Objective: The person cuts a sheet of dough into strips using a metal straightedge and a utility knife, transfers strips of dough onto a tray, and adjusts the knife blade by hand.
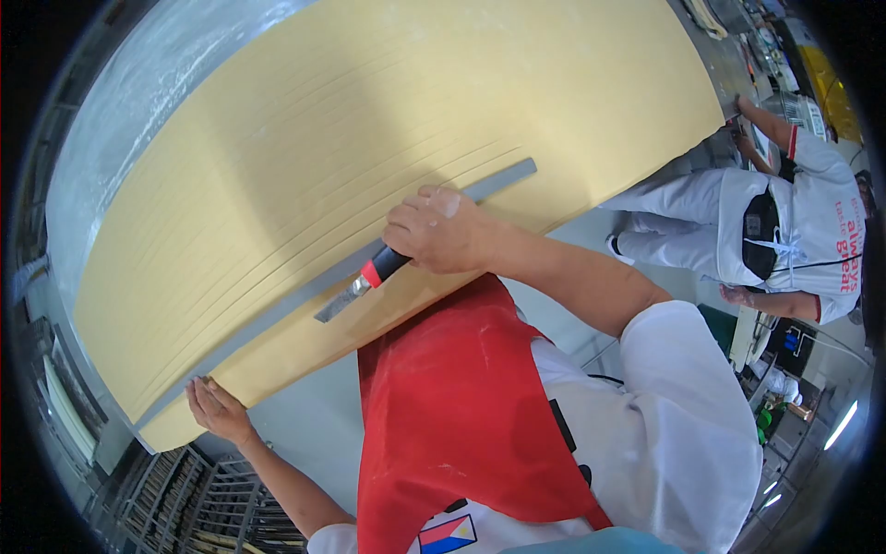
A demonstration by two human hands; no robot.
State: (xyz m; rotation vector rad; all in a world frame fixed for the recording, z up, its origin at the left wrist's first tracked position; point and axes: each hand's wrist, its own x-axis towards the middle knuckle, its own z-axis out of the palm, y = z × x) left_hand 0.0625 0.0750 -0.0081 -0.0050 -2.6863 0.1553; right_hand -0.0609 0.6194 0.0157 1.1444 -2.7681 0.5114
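A wide sheet of pale yellow dough [554, 83] lies across the table, with several parallel cut lines running along it. Over its near part lies a long, flat grey metal straightedge [305, 294]. My left hand [218, 410] is closed at the straightedge's left end, thumb and fingers pinching it. Further right, my right hand [441, 229] is wrapped round the black and red handle of a short-bladed knife [369, 277], and it also rests over the straightedge. The knife's blade points down and left, above the dough strip on my side of the straightedge.
Beyond the dough, the floured metal tabletop [138, 120] shows. A co-worker [766, 217] in white stands at the right, one hand near the table edge. Metal racks [198, 503] stand low on the left. My red apron [443, 397] is close to the table's near edge.
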